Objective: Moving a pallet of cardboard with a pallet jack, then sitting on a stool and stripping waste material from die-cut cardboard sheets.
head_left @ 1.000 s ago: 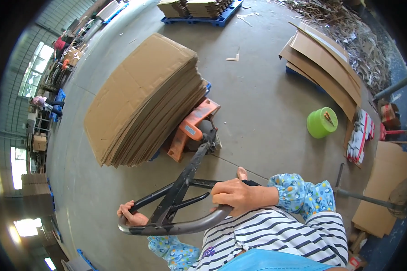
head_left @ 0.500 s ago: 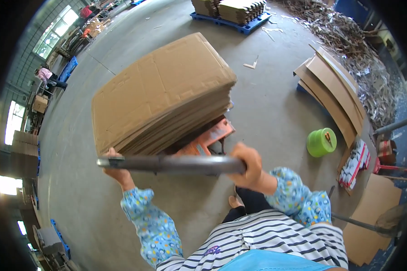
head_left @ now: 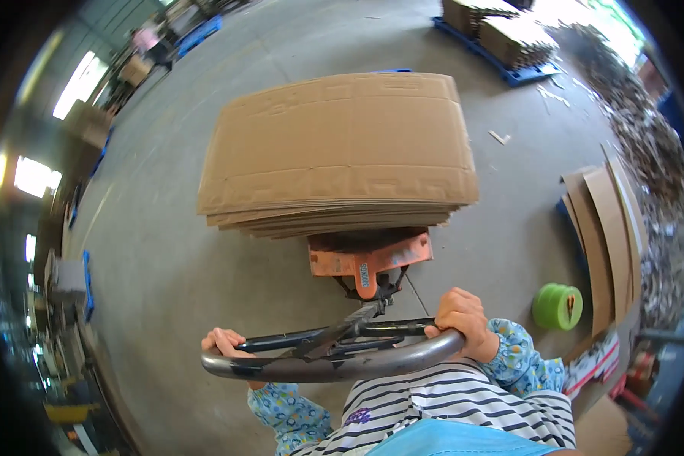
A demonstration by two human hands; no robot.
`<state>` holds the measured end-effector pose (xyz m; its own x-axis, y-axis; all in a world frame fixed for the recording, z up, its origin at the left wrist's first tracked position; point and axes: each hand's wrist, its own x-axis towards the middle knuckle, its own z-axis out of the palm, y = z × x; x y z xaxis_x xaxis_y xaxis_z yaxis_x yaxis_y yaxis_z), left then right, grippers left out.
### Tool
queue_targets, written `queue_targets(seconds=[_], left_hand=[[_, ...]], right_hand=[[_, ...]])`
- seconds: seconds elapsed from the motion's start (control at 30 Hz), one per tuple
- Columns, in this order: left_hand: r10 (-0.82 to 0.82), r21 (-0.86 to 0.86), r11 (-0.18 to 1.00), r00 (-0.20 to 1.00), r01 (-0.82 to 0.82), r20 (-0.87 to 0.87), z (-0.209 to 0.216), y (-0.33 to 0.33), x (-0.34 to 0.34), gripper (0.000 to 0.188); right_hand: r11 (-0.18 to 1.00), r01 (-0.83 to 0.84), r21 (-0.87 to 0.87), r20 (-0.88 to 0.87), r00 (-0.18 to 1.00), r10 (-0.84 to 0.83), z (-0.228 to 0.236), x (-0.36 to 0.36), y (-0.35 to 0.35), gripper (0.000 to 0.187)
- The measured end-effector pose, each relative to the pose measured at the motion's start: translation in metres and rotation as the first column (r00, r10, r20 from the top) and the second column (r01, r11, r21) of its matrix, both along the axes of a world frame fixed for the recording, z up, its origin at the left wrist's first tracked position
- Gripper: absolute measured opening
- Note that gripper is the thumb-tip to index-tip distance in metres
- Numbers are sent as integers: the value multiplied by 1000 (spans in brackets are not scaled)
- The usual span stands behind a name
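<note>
Both of my hands hold the dark metal loop handle (head_left: pixel 334 369) of an orange pallet jack (head_left: pixel 366 267). My left hand (head_left: pixel 226 343) is wrapped round the left end of the loop, and my right hand (head_left: pixel 463 323) grips its right end. Beyond the handle, a tall stack of flat brown cardboard sheets (head_left: pixel 338 140) rests over the jack's forks, which are hidden beneath it. A bit of blue pallet (head_left: pixel 392 71) shows behind the stack's far edge.
On the right stand a green round container (head_left: pixel 557 307) and leaning cardboard sheets (head_left: pixel 602 235), with heaped shredded scrap (head_left: pixel 638 129) behind. A blue pallet (head_left: pixel 536 72) bears cardboard at the far right. Another person (head_left: pixel 152 47) is at the far left, near stacked cardboard (head_left: pixel 87 125).
The handle has tilted lower and swung round toward me. The stack and jack now sit squarely in front instead of at an angle. Both hands have kept their grip.
</note>
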<state>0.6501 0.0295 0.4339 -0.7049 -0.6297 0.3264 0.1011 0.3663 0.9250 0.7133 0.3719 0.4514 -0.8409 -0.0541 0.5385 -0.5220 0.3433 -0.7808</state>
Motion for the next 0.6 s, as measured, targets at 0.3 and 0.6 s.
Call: queue_targets(seconds=[0.3, 0.6], left_hand=[[204, -204, 954, 975, -219, -92, 10, 36, 71, 24], [216, -212, 941, 952, -263, -218, 6, 87, 119, 17]], right_hand=[[998, -9, -61, -135, 991, 1, -32, -85, 31, 19], [994, 105, -7, -165, 981, -105, -53, -145, 22, 18]])
